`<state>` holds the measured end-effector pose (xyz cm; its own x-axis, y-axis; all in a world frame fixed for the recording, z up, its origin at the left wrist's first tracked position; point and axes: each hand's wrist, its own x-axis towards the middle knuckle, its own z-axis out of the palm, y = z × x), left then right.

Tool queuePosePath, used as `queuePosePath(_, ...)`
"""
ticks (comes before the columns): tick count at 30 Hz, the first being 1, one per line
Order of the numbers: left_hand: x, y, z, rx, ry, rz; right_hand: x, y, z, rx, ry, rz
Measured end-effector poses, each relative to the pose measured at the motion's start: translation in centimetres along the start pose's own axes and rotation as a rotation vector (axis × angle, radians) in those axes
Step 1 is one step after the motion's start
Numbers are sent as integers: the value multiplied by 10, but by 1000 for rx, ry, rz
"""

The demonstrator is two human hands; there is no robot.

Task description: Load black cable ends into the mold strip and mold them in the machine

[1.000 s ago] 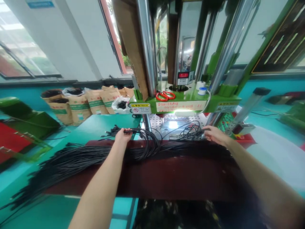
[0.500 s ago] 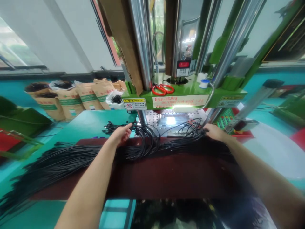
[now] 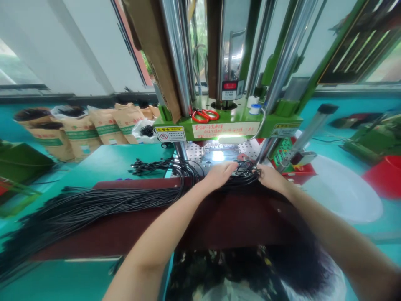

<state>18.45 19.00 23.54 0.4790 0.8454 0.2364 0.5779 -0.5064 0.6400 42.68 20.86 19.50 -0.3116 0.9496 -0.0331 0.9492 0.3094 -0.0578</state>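
Black cables (image 3: pixel 112 200) lie in a long bundle across the dark red board (image 3: pixel 219 221), with more loops near the machine. My left hand (image 3: pixel 221 173) is closed on black cables just in front of the lit metal plate (image 3: pixel 219 154). Close to its right, my right hand (image 3: pixel 269 177) pinches the cable ends, its fingertips partly hidden by them. To the left, a clump of cable ends (image 3: pixel 140 166) rests on the green table.
The green press (image 3: pixel 225 121) stands ahead, with red scissors (image 3: pixel 205 116) and a white spool with blue (image 3: pixel 255 109) on it. Paper sacks (image 3: pixel 81 129) stand at the left. A white round table (image 3: pixel 347 188) and a red bucket (image 3: pixel 384 175) are at the right.
My left hand has moved right, from beside the left cable loops to near my right hand, and now holds cables. The view has shifted slightly to the right.
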Motion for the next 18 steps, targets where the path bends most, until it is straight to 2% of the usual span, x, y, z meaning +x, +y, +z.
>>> queuePosePath(2,-6,3,6,65,-116,76,-4,0,-3,-39,-38,-58)
queuePosePath(6,-28,8,23,288,-181,241,4,-3,-11,-102,-139,-116)
queuePosePath(10,-45,9,43,550,-144,316,16,-16,-24,-149,-244,-84)
queuePosePath(12,-51,6,50,602,-111,323,17,-22,-32,-156,-288,-75)
queuePosePath(18,-69,-9,59,489,-47,383,10,-20,-48,-88,-349,-93)
